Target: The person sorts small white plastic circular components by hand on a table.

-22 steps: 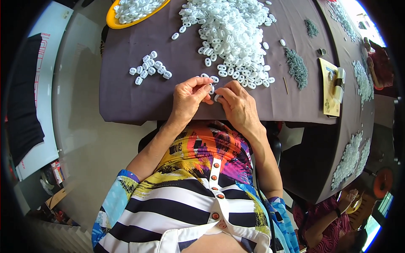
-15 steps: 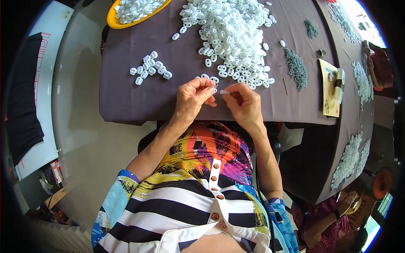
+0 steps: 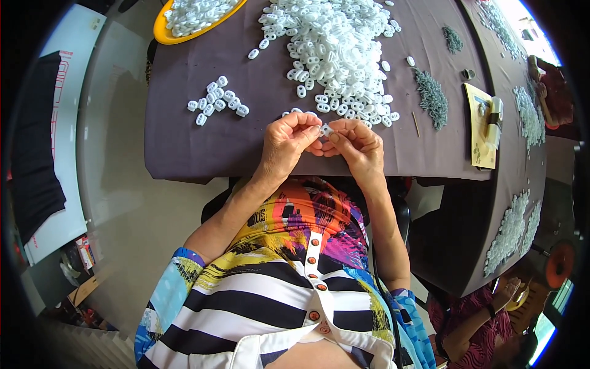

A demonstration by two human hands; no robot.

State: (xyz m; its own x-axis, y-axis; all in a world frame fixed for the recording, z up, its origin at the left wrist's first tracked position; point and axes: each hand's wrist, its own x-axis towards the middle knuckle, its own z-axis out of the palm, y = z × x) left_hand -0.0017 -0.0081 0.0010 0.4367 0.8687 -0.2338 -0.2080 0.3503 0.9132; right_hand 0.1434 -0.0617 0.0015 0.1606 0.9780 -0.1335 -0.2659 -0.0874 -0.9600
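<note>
I pinch a small white oval plastic-looking piece [image 3: 326,130].
Fingers of my left hand [image 3: 287,139] and right hand [image 3: 361,146] clamp it, six o'clock from the heap of white ovals [image 3: 335,55]; squeezing softly should steady it.

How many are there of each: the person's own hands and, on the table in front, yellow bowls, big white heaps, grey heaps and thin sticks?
Own hands: 2 (left hand, right hand)
Yellow bowl: 1
Big white heap: 1
Grey heaps: 2
Thin stick: 1
Total: 7
</note>
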